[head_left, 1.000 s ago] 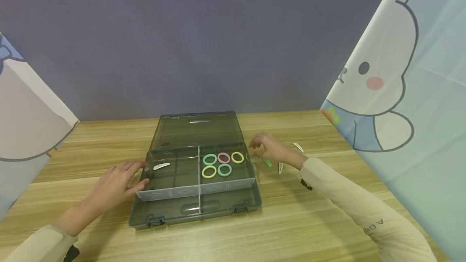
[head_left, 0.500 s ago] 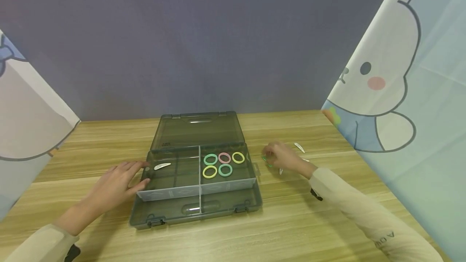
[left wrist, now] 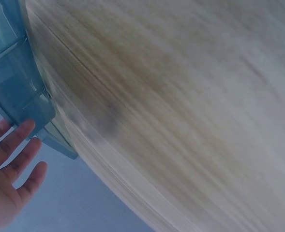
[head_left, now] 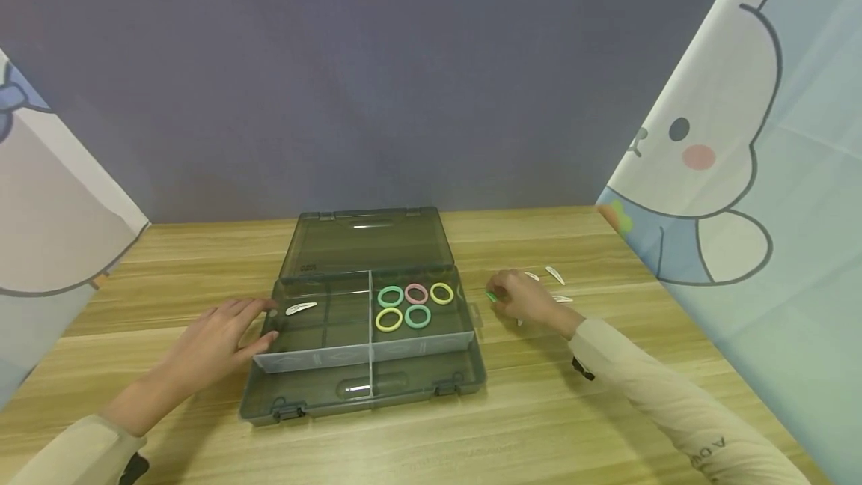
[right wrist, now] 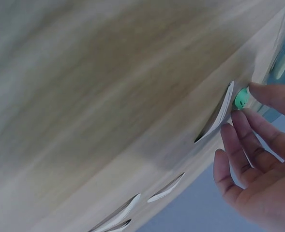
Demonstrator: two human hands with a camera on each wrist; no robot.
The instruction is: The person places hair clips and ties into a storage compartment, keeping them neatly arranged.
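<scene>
My right hand [head_left: 528,298] is low over the table, right of a smoky see-through plastic box [head_left: 306,388]. Its thumb and fingertips pinch a green snap hair clip [right wrist: 241,98]; only one end shows in the head view. White snap hair clips lie close around this hand, one of them [right wrist: 217,116] just beside the green one. My left hand [head_left: 214,346] rests at the box's left wall, fingers relaxed and touching the edge. In the box's left compartment sits a white hair clip [head_left: 300,308]. Several pastel hair ties, including a pink one [head_left: 415,294], lie in the right compartment.
The box's lid [head_left: 367,245] lies folded open toward the back. A wooden table [head_left: 404,440] carries everything, with a grey curtain [head_left: 377,81] behind it. Cartoon-print cloth [head_left: 714,111] hangs at both sides.
My right hand has moved right and down from beside the box to the green hair clip, and its fingertips have closed on it. The left hand has stayed at the box's left wall.
</scene>
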